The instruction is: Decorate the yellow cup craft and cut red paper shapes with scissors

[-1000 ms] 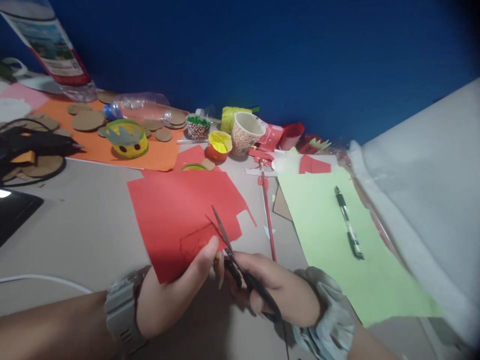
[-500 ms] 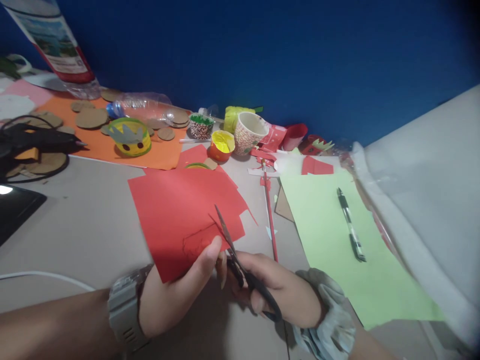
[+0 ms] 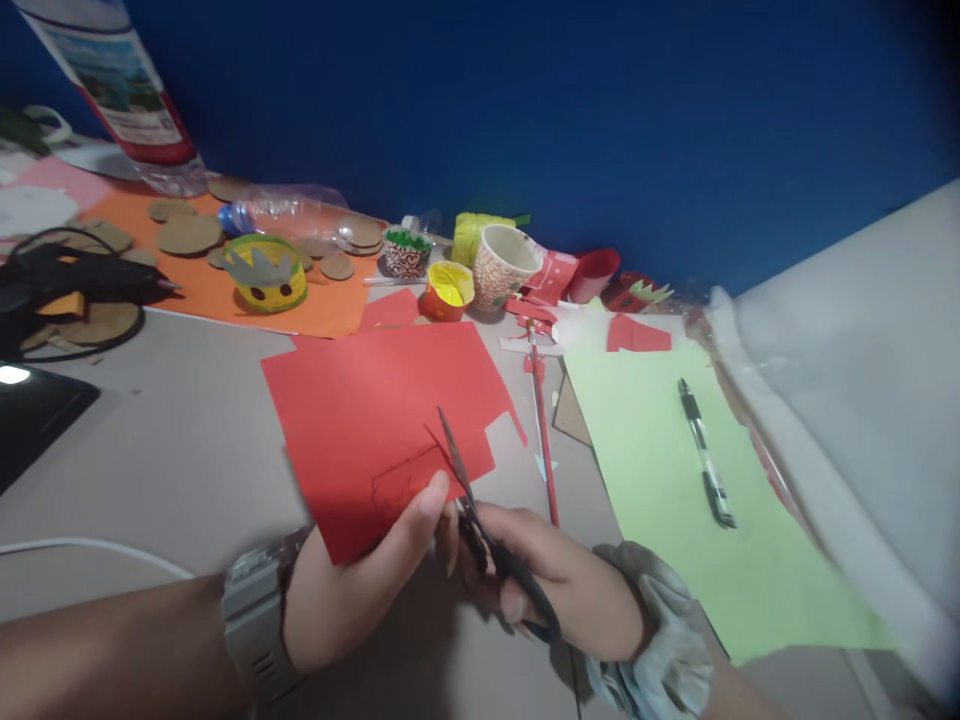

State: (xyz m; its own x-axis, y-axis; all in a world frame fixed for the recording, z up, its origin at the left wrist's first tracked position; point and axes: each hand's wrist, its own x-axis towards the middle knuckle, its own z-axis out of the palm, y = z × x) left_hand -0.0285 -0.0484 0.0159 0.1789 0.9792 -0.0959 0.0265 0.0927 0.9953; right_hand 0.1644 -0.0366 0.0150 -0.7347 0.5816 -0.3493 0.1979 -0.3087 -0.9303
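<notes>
A flat, matt sheet of red paper (image 3: pixel 360 400), smooth and straight along its left edge but notched and stepped at its right, was held above the grey tabletop (image 3: pixel 202 420). Near its lower right part, an angular outline (image 3: pixel 397 475) was marked in thin dark lines. Its lower edge was gripped by the left hand (image 3: pixel 360 600), with the thumb pressed flat on top; the fingers were mostly hidden beneath. The paper was thus spread forward and upward from that hand, and the outline was partly covered by the thumb.

By the right hand (image 3: pixel 574 580), the looped black handles of a pair of scissors (image 3: pixel 514 568) were held, with fingers curled around them. The slim, pointed metal blades were angled up and to the left across the paper's right part, just beside the left thumb. How far the blades were parted could not be told.

The left wrist was circled by a blocky grey watch (image 3: pixel 255 620), the right by a crumpled, pale cloth band (image 3: pixel 660 630). To the right, a slender pen (image 3: pixel 706 460) was laid on smooth light green paper (image 3: pixel 637 450); between that and the red paper, a thin red-handled brush (image 3: pixel 544 430) was placed. Beyond, a patterned cup (image 3: pixel 495 280) and a yellow ring (image 3: pixel 274 290) topped with grey points were set, near round, brown cardboard discs (image 3: pixel 190 235).
</notes>
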